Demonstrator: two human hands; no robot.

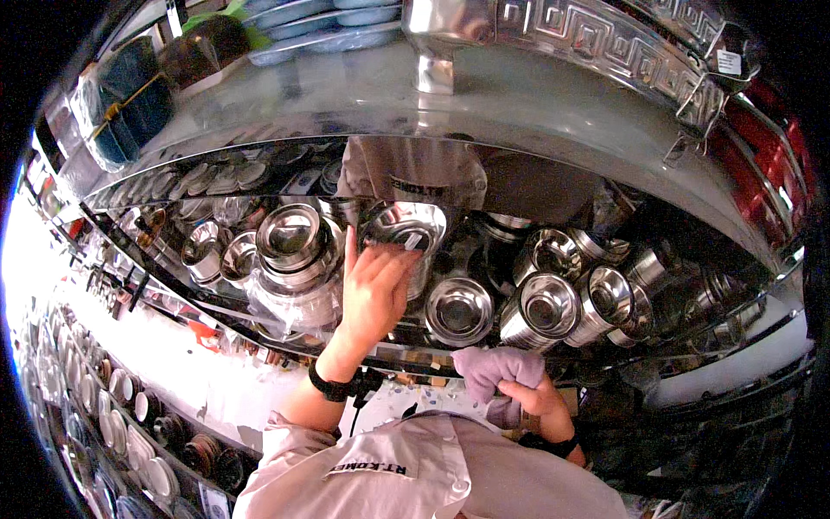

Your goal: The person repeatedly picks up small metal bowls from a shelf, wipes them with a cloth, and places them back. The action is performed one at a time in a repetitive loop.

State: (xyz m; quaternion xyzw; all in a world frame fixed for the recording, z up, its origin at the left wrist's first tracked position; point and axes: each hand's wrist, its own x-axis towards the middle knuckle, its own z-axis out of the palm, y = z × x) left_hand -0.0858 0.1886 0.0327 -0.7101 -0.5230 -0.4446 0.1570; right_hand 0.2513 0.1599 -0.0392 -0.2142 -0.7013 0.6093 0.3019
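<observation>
My left hand [376,292] reaches over a shiny stainless steel vessel [421,217], its fingers across the mouth and one finger pointing away on the left. The thumb is hidden, so a grip on the rim cannot be made out. A small white label [412,241] shows inside the vessel. Bunched in my right hand [533,394] is a mauve cloth [496,371], held low before the shelf's front edge. Left of my left hand stand stacked steel bowls [290,237], partly in clear plastic. To its right sits a round steel bowl [459,313].
Several steel canisters [545,305] crowd the shelf's right side. Above lies a grey upper shelf [311,97] with a metal stand foot [433,74], a plastic-wrapped dark bin [133,104] and blue trays [324,29]. A mirror-like panel [532,168] backs the lower shelf. More dishes [130,441] line the lower left.
</observation>
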